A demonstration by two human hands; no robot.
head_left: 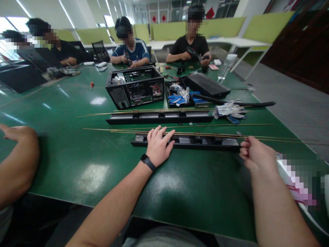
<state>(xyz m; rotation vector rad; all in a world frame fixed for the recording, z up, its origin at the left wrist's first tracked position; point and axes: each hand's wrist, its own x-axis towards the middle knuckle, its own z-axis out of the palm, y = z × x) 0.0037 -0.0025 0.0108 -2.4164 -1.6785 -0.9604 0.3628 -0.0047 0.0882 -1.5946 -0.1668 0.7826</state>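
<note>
Head cam: right hand (258,152) pinching at least 1 of the brass-coloured rods (185,133), left hand (158,145) spread loosely over them. Rods lie along the near rail (185,146), poking past its ends, so I'd call it partway: laid over, maybe not settled. Can't tell if anything's fastened. Behind, far rail (159,120) has far rods (144,110) over it, nobody touching.

Windows (10,24) shine bright at upper left, and glare patches the green table (64,151) (edges look stretched).
</note>
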